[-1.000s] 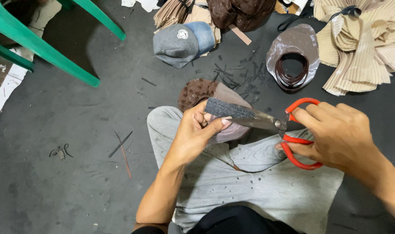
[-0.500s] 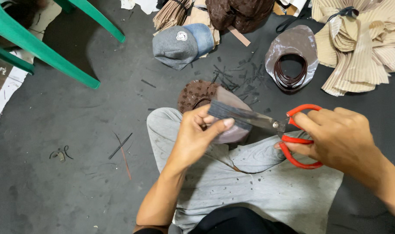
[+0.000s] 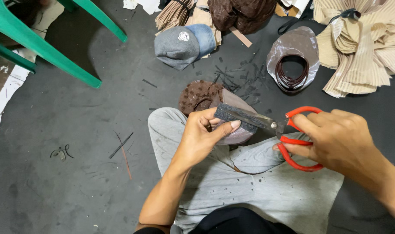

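Your left hand [image 3: 202, 138] reaches up from your lap, wrist bent, fingers curled and thumb pressed along the dark grey strip [image 3: 234, 118], which it pinches above your grey-clad knee [image 3: 171, 130]. Your right hand [image 3: 340, 141] comes in from the right, fingers closed through the red-handled scissors [image 3: 288, 134], whose blades lie along the strip's upper edge. A brown cap piece [image 3: 202, 95] sits just behind the strip, on the dark floor [image 3: 76, 173].
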